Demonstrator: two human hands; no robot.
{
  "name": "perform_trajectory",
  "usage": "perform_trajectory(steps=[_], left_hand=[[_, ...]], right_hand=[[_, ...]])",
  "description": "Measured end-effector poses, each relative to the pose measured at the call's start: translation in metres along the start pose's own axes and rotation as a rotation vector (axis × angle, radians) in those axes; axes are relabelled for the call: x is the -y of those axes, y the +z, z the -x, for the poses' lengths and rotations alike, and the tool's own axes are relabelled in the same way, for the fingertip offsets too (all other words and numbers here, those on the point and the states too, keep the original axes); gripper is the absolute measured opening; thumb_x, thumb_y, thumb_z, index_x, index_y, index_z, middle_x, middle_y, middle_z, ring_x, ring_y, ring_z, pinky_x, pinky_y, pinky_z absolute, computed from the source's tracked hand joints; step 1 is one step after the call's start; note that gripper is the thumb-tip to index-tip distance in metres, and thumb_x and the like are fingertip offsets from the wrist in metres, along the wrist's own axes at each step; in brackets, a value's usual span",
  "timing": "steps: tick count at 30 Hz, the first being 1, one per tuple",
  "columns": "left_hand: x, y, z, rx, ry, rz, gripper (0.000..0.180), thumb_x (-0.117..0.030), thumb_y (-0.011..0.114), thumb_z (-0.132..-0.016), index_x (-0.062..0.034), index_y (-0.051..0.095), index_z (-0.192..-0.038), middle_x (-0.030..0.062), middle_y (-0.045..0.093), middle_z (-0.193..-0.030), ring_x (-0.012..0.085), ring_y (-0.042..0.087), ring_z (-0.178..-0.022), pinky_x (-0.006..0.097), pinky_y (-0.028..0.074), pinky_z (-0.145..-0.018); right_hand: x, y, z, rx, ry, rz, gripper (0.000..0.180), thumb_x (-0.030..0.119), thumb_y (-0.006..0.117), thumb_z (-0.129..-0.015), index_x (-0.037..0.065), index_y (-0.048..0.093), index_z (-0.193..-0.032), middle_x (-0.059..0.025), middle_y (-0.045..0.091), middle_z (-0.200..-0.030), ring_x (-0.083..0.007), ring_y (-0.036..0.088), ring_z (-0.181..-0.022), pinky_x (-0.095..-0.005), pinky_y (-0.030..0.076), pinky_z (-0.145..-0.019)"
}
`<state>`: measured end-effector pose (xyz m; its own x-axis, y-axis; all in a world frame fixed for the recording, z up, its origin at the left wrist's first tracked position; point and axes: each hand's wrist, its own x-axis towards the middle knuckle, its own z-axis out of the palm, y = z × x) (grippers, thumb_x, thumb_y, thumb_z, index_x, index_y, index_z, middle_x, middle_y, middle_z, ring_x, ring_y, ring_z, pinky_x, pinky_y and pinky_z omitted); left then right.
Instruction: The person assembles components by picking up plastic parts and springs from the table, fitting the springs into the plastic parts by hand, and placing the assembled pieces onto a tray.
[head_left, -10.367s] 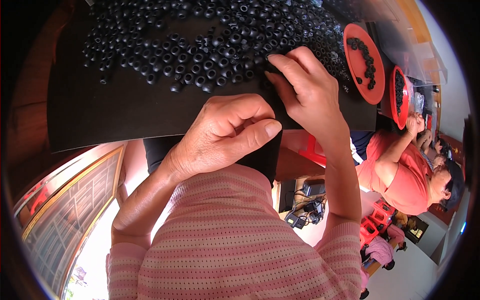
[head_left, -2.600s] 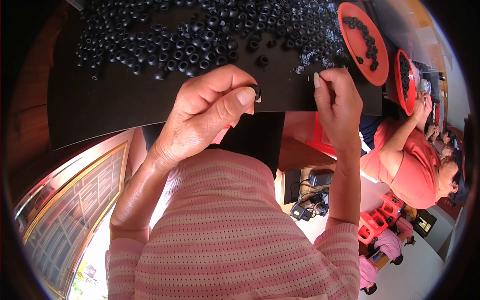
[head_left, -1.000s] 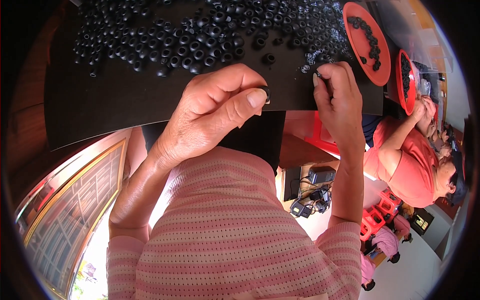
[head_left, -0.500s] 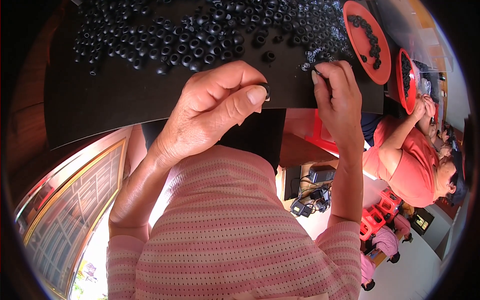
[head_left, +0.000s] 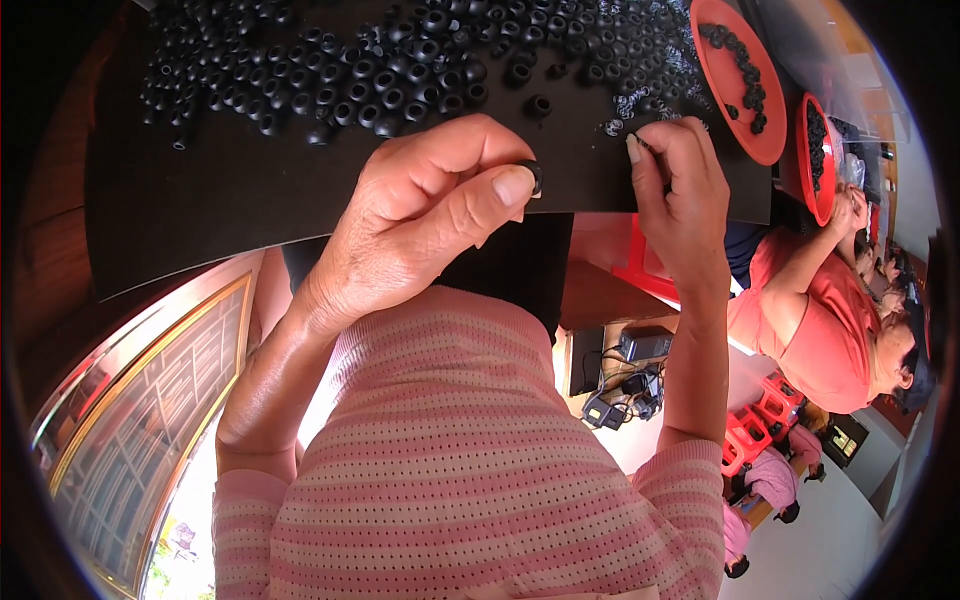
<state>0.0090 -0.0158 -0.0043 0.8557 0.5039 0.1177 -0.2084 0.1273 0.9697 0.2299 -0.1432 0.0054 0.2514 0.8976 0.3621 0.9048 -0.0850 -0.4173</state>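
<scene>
My left hand point(head_left: 420, 225) pinches a small black rubber ring point(head_left: 533, 176) between thumb and forefinger, just above the near edge of a black mat point(head_left: 220, 200). My right hand point(head_left: 680, 195) is closed a little to the right, its thumb and finger tips pressed on something tiny and thin that I cannot make out. Several black rubber rings point(head_left: 400, 70) lie heaped on the far part of the mat. A few small metal springs point(head_left: 640, 100) lie scattered beyond my right hand.
Two orange trays point(head_left: 735, 75) with black rings stand at the far right of the table. A person in an orange shirt point(head_left: 820, 330) sits to my right. Red stools point(head_left: 750, 435) and a cluster of cables and boxes point(head_left: 620, 380) lie on the floor below.
Since ten seconds ago both hands have come back from the heap to the mat's near edge. Over the last second they have hardly moved, the left still pinching the ring.
</scene>
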Motion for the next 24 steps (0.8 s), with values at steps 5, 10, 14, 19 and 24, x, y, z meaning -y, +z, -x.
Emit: perform_trajectory(steps=[5,10,14,19,24], left_hand=[[0.0011,-0.0014,-0.0002,0.017,0.004,-0.008,0.025,-0.022,0.052,-0.102,0.0012,0.062,-0.099,0.0037,0.060,-0.082,0.0059,0.048,-0.063,0.021,0.041,-0.057],[0.0018,-0.0006,-0.0002,0.015,0.023,-0.001,0.024,-0.020,0.051,-0.102,0.0015,0.062,-0.100,0.0042,0.061,-0.083,0.0057,0.049,-0.063,0.021,0.041,-0.057],[0.0016,-0.0007,-0.0006,0.016,0.016,-0.009,0.024,-0.019,0.051,-0.102,0.0015,0.062,-0.101,0.0044,0.061,-0.083,0.0056,0.049,-0.062,0.021,0.041,-0.056],[0.0004,-0.0003,-0.0015,0.017,-0.009,0.008,0.024,-0.020,0.051,-0.102,0.0015,0.062,-0.101,0.0040,0.061,-0.083,0.0055,0.049,-0.062,0.021,0.041,-0.057],[0.0005,-0.0013,-0.0017,0.034,-0.009,0.018,0.024,-0.020,0.051,-0.102,0.0013,0.062,-0.101,0.0034,0.061,-0.083,0.0055,0.049,-0.063,0.021,0.041,-0.058]], right_hand=[[0.0008,0.0006,-0.0013,-0.019,-0.030,0.038,0.015,0.003,0.066,-0.087,0.006,0.058,-0.098,-0.0098,0.059,-0.090,-0.0303,0.060,-0.071,-0.0358,0.048,-0.061],[0.0024,0.0020,-0.0012,-0.037,-0.048,0.020,0.014,0.003,0.066,-0.086,0.006,0.058,-0.097,-0.0097,0.058,-0.088,-0.0301,0.059,-0.069,-0.0354,0.048,-0.061],[-0.0013,0.0036,-0.0012,-0.041,-0.051,0.030,0.014,0.003,0.067,-0.086,0.006,0.058,-0.096,-0.0096,0.057,-0.086,-0.0295,0.058,-0.067,-0.0352,0.047,-0.059],[-0.0018,0.0033,-0.0010,-0.030,-0.022,0.010,0.013,0.005,0.069,-0.086,0.006,0.059,-0.094,-0.0096,0.057,-0.085,-0.0296,0.058,-0.065,-0.0352,0.047,-0.058],[-0.0024,0.0040,-0.0030,-0.071,-0.062,0.022,0.012,0.004,0.068,-0.086,0.005,0.060,-0.095,-0.0100,0.058,-0.086,-0.0302,0.057,-0.066,-0.0343,0.047,-0.059]])
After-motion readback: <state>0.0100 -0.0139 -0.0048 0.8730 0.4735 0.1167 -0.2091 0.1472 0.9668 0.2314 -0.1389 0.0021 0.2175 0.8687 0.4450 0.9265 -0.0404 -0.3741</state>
